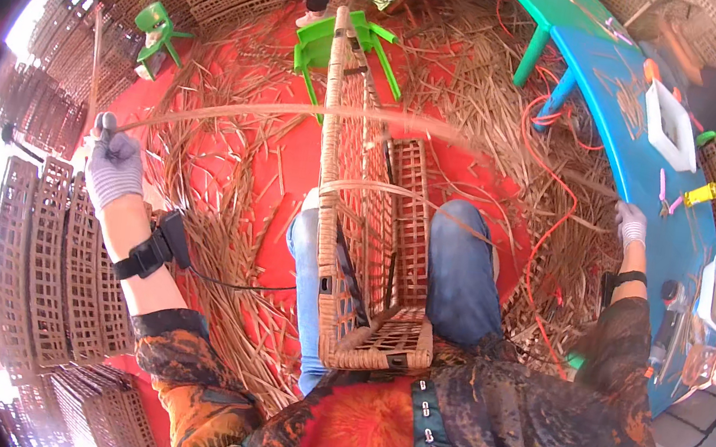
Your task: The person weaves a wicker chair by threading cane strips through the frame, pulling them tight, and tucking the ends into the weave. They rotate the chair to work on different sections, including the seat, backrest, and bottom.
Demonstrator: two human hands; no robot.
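Note:
Between my knees stands a half-woven tan wicker basket (326,246) with a rectangular frame and open lattice sides. My left hand (115,164), in a grey-striped glove, is raised at the far left, its fingers closed on a long flat tan weaving strip (273,109). The strip arcs across above the basket and blurs toward the right. Out beside the blue table, my right hand (631,223), also gloved, has its fingers closed around a strip, whose end there is hard to make out. A second strip (372,186) loops around the basket's middle.
Loose strips (230,234) litter the red floor (290,156). An orange cord (546,239) runs along the right. The blue table (604,102) carries white trays (668,124) and a yellow bottle (709,191). Green stools (314,41), stacked woven panels (67,267) and other people surround me.

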